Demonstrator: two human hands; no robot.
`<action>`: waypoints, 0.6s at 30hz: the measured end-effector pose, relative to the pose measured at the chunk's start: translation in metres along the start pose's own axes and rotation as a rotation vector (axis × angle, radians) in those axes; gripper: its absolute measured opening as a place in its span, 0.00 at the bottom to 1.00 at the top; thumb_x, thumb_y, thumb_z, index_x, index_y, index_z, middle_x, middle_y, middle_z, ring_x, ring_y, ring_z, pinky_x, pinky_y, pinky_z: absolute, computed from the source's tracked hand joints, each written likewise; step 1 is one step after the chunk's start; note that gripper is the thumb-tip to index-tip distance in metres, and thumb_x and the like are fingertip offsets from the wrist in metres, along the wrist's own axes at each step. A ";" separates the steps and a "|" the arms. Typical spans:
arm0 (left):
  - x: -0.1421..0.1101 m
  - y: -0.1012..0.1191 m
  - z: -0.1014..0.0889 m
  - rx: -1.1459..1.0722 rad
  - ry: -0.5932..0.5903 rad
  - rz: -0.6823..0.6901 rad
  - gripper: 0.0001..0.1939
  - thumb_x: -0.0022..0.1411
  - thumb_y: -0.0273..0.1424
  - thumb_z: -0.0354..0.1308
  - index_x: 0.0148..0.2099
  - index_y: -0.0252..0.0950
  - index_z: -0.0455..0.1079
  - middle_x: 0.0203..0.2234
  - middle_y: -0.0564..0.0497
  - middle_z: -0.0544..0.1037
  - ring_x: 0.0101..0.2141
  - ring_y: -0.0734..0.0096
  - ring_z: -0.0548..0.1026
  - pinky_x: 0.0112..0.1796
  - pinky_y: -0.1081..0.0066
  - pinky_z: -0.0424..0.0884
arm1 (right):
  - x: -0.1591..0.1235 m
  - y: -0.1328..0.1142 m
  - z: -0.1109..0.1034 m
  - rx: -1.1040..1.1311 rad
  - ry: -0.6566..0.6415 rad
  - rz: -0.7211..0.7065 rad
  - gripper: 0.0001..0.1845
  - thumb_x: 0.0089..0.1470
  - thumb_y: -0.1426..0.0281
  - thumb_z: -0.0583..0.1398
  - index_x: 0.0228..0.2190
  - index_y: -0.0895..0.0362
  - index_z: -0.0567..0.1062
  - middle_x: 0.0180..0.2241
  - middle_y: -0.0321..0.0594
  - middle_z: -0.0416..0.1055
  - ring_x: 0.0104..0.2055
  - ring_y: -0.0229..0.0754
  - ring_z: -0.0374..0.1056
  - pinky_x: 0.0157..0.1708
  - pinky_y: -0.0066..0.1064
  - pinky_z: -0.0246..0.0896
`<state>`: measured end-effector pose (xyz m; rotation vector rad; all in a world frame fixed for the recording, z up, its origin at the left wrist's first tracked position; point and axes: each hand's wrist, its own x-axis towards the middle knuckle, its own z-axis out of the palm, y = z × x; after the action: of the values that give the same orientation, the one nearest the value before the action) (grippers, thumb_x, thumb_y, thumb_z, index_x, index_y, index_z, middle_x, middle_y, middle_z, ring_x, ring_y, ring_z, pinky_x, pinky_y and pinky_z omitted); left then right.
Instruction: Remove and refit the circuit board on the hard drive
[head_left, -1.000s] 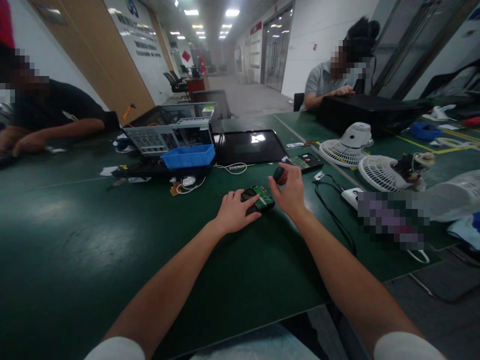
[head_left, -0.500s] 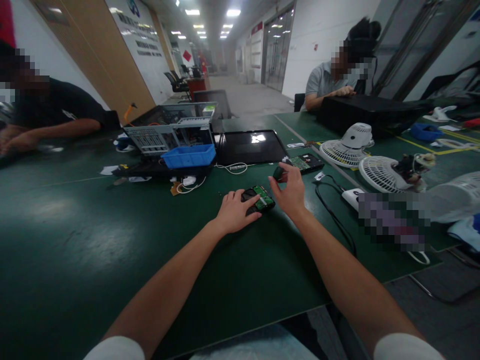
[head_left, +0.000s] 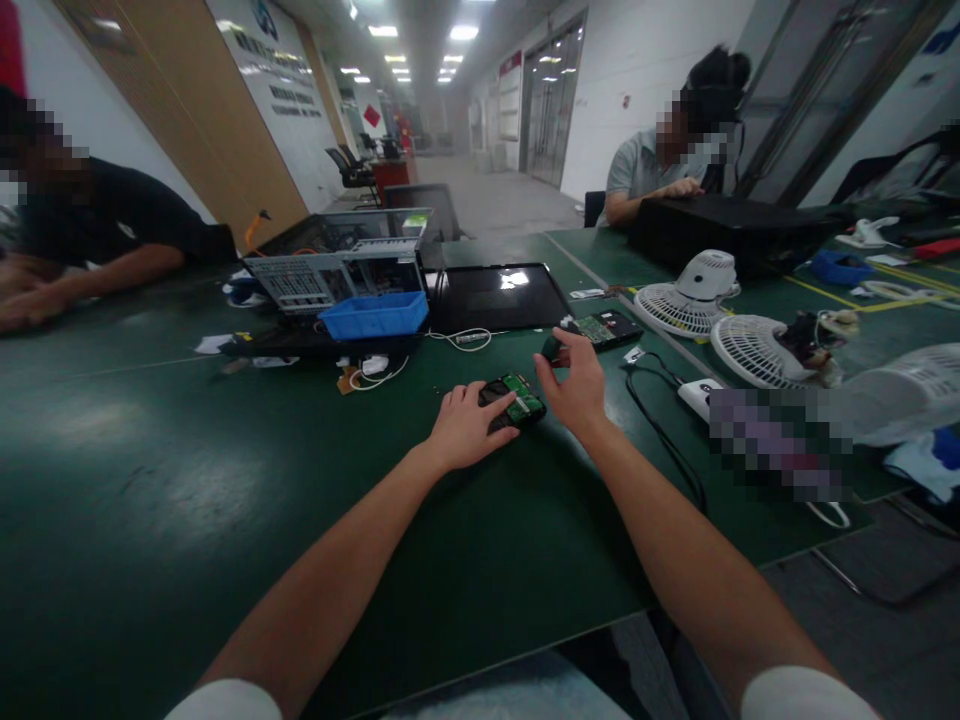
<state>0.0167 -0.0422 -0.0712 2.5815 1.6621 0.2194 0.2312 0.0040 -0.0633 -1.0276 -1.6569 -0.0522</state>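
Note:
A hard drive [head_left: 527, 397] with a green circuit board facing up lies on the green table. My left hand [head_left: 469, 425] rests over its left side and holds it there, the index finger stretched across the board and the thumb along the near edge. Just to the right, my right hand [head_left: 576, 380] is raised above the table, thumb and fingers pinching a small dark rounded object [head_left: 552, 347]. Its exact kind cannot be made out. Behind that hand lies a second drive-like unit [head_left: 611, 328] with a circuit board.
An open computer case [head_left: 300, 280] stands behind a blue tray [head_left: 375, 316]. Beside it lies a dark flat panel [head_left: 502, 296]. White fan parts [head_left: 682, 305], a black cable [head_left: 664, 435] and a power strip [head_left: 699, 398] are on the right. Two people sit across the table.
The view has shifted slightly. Both hands keep nearly the same pose, the left on the hard drive and the right pinching the small dark object.

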 end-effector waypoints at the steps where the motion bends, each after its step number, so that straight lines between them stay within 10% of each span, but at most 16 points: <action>1: 0.000 0.000 0.000 -0.001 0.001 0.002 0.34 0.68 0.60 0.49 0.72 0.60 0.61 0.67 0.42 0.60 0.61 0.39 0.61 0.57 0.47 0.61 | 0.001 -0.001 -0.002 -0.002 -0.008 -0.008 0.22 0.63 0.65 0.62 0.58 0.54 0.68 0.47 0.47 0.71 0.41 0.46 0.72 0.44 0.44 0.76; 18: 0.000 -0.004 0.003 -0.023 -0.005 0.005 0.35 0.68 0.61 0.48 0.72 0.60 0.58 0.67 0.41 0.58 0.62 0.39 0.61 0.57 0.46 0.61 | 0.001 0.000 -0.002 0.018 0.007 -0.029 0.22 0.63 0.66 0.62 0.57 0.53 0.69 0.49 0.48 0.69 0.44 0.48 0.72 0.42 0.43 0.78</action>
<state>0.0140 -0.0404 -0.0749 2.5683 1.6413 0.2304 0.2328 0.0033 -0.0617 -0.9889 -1.6631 -0.0596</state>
